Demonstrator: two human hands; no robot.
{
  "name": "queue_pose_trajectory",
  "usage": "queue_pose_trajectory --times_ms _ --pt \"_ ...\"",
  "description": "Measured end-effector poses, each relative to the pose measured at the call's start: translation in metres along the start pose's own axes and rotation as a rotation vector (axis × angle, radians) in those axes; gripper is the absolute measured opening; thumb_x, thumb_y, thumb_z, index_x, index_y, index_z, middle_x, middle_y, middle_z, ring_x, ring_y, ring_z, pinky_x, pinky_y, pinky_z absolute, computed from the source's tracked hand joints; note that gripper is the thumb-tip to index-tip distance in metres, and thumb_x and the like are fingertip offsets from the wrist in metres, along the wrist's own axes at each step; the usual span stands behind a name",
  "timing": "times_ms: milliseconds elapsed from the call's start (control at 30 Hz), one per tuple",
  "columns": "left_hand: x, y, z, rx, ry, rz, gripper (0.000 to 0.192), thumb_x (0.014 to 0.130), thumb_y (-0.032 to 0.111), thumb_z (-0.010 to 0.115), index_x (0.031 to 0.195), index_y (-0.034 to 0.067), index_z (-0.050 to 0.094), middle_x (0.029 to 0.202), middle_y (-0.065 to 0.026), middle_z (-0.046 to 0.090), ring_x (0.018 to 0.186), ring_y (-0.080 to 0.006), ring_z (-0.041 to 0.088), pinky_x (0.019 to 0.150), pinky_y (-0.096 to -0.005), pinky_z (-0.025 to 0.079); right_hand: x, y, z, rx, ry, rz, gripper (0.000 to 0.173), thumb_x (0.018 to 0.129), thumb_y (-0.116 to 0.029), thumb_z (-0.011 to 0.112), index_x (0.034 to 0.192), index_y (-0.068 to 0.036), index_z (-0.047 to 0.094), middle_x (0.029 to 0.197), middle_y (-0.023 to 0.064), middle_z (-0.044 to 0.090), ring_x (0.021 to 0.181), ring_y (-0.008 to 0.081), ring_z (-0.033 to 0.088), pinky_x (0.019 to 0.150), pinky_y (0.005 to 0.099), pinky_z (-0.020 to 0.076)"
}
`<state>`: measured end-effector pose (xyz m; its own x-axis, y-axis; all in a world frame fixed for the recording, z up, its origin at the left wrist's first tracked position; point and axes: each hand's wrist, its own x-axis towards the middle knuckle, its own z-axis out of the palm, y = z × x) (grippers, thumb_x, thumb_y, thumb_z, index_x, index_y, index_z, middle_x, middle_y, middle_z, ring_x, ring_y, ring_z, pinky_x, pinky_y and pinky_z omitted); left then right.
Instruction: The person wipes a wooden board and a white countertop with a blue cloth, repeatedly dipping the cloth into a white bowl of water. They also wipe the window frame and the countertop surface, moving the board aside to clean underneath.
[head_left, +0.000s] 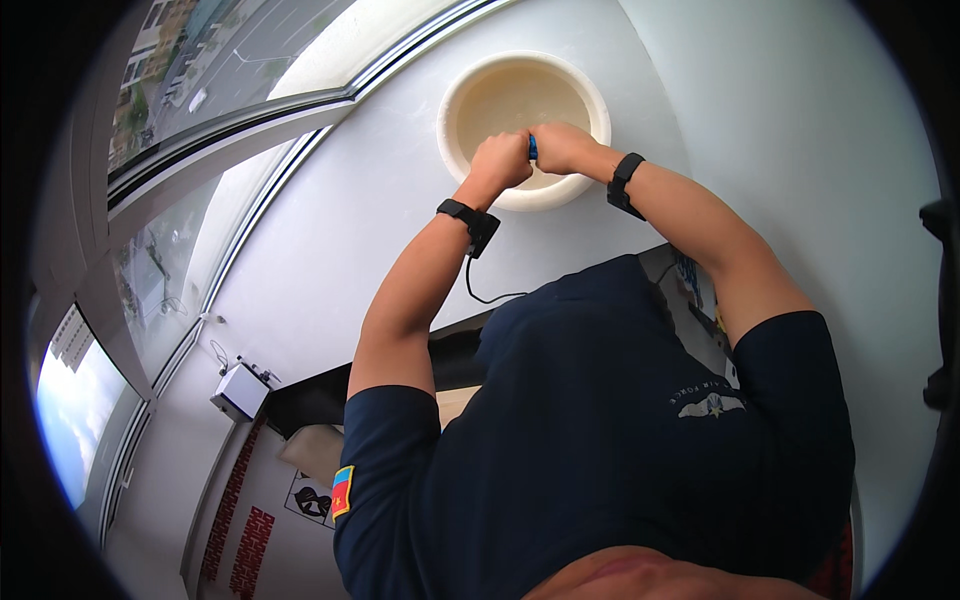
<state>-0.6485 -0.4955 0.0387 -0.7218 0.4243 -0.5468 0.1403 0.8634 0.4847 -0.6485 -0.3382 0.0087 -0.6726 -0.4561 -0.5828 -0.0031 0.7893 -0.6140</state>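
My left hand and my right hand are closed in fists, side by side over a round cream basin. Between them shows a short stretch of a blue item, gripped from both ends. The fingers hide most of it, so I cannot tell whether it is a cloth. Below the fists, the inside of the basin looks wet, with what seems to be shallow water at the bottom.
The basin stands on a white ledge beside sliding windows. A plain wall rises on the right. From the black band on my left wrist, a thin black cable runs towards my body. A small white box sits at lower left.
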Motion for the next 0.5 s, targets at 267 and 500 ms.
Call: queue_pose_trajectory --times_ms 267,500 --pt "0.005 -0.014 0.012 -0.367 0.126 -0.094 0.013 0.073 0.005 0.059 0.071 -0.006 0.065 0.070 -0.0290 0.063 0.066 -0.0446 0.064 0.064 -0.0485 0.050 0.005 0.001 0.001 -0.177 0.353 -0.279 0.012 0.081 -0.010 0.060 0.093 -0.012 0.058 0.074 0.0121 0.069 0.065 0.0353 0.067 0.057 0.0471 0.0522" --pt "0.005 -0.018 0.029 -0.521 0.081 -0.208 0.013 0.071 0.006 0.062 0.077 -0.004 0.067 0.070 -0.0249 0.064 0.066 -0.0369 0.064 0.063 -0.0453 0.050 0.015 0.014 0.005 -0.298 0.384 -0.452 0.011 0.080 -0.012 0.063 0.090 -0.013 0.057 0.073 0.0102 0.068 0.064 0.0341 0.067 0.053 0.0465 0.0505"
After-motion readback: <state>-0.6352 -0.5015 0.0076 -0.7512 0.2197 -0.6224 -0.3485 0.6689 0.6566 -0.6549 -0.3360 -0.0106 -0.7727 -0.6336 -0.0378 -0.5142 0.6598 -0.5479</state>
